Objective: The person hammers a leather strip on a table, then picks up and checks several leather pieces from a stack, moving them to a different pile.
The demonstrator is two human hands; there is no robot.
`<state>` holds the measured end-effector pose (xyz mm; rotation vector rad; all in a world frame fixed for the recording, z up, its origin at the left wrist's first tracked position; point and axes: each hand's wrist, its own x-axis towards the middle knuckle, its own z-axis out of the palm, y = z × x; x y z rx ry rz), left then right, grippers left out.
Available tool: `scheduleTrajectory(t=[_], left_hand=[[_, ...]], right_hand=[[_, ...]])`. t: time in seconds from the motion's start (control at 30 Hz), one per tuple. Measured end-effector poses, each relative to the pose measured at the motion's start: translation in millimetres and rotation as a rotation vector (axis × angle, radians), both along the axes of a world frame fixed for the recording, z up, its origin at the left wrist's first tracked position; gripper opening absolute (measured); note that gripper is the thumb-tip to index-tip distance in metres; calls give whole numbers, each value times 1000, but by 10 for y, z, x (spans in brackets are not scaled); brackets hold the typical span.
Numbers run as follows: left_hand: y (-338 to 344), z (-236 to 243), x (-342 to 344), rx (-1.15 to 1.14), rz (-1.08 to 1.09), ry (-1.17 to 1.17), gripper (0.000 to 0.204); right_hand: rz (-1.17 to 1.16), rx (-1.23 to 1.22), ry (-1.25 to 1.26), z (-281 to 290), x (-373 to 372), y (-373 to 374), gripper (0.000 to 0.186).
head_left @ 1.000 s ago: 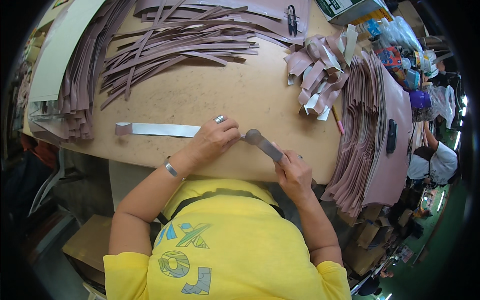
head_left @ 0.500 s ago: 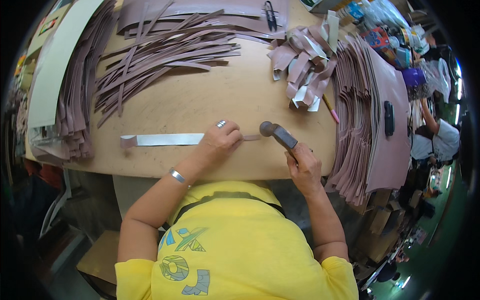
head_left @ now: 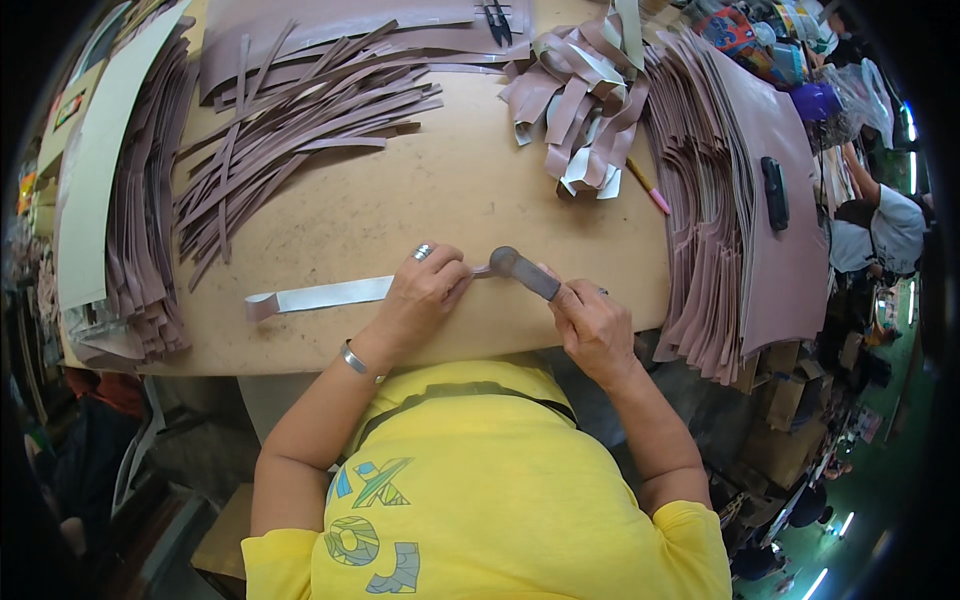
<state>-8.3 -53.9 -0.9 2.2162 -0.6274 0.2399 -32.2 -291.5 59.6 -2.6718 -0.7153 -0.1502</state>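
Note:
My left hand [head_left: 428,292] is closed on a long narrow strip [head_left: 335,293] lying across the table near its front edge. The strip's pale underside faces up, and its left end curls over to show mauve. A short mauve bit of it sticks out past my left fingers. My right hand [head_left: 596,328] grips a hammer [head_left: 532,276] by the handle, close below the head. The round hammer face is over the strip's right end; whether it touches cannot be told. My left fingertips are partly hidden under the hand.
Loose mauve strips [head_left: 300,130] lie piled at the back left, with scissors [head_left: 496,22] behind. Curled wider strips [head_left: 585,110] and a pen [head_left: 648,188] are at the back right. Stacked mauve sheets stand on the left [head_left: 140,220] and right [head_left: 715,200], the right stack bearing a black object [head_left: 774,194].
The hammer head has shifted left, nearer my left hand and onto the strip's end. My left hand keeps its hold on the strip. The whole view has tilted slightly.

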Motion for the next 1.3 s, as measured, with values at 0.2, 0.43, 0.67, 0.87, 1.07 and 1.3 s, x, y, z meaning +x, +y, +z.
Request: scheduleTrajectory(t=[0.2,0.43,0.67,0.87,1.07,1.3], left_hand=[[-4,8,4,13,-9,7,12],[79,13,-30,-6,19,4,13],[165,-1,-39,-16,-12,-30,14],[188,-29,-33,-3,-18,-15,14],[317,-14,-86,1,15,1,14],[319,20,-62,-1,-19,-41,17]], right_hand=[[-6,9,-24,-77,30,20,58],[52,-15,-35,-145,67,-14,61],[97,46,-64,-63,42,143,56],[76,26,-53,-33,81,178,55],[92,-23,-33,-142,119,106,60],[132,21,-72,-114,105,250,63]])
